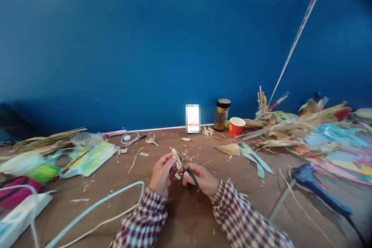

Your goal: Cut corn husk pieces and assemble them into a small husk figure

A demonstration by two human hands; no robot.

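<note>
"Pinched tight, that left hand?"

"Yes, thumb and fingers closed on a pale husk strip, just below the centre of the frame, one end poking up past them."

"And the right hand?"

"Curled round the dark handles of the scissors, just beside the strip. I can't tell how wide the blades stand, or whether they touch it."

"Anything about them?"

"Pale scraps on the brown table, a red paper cup right of centre, and a blue glue gun at lower right."
</note>
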